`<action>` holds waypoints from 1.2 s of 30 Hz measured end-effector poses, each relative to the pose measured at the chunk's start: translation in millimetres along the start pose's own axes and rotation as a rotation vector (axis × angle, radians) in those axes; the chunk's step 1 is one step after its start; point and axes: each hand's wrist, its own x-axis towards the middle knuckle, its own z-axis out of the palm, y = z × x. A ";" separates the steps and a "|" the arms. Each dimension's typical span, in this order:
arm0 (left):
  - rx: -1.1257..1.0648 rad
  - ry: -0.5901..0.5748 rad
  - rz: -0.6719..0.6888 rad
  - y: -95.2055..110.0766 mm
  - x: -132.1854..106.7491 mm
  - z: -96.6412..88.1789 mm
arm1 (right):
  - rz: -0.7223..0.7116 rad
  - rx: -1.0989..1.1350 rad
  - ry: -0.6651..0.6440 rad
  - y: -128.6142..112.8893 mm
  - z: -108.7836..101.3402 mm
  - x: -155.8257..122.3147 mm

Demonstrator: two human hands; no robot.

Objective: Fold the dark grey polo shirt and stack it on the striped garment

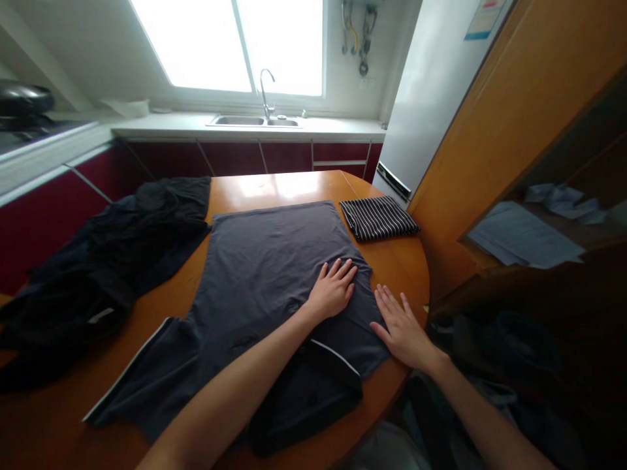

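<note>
A dark grey T-shirt (264, 274) lies spread flat on the round wooden table (401, 267), its collar toward me and a white-trimmed sleeve at the lower left. My left hand (334, 287) rests flat on the shirt's right side, fingers stretched out. My right hand (402, 323) lies flat beside it at the shirt's right edge, fingers spread, partly on the cloth and partly on the table. Neither hand holds anything.
A folded black-and-white striped garment (378, 217) sits at the table's far right. A heap of dark clothes (108, 261) covers the left side. Behind are a counter with a sink (255, 121), a window, and a fridge (421, 98); wooden shelves with papers (524, 238) stand right.
</note>
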 end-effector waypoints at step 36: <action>0.037 -0.061 0.097 8.0 -0.9 1.2 | -0.088 0.029 -0.017 -34.9 -2.3 -5.7</action>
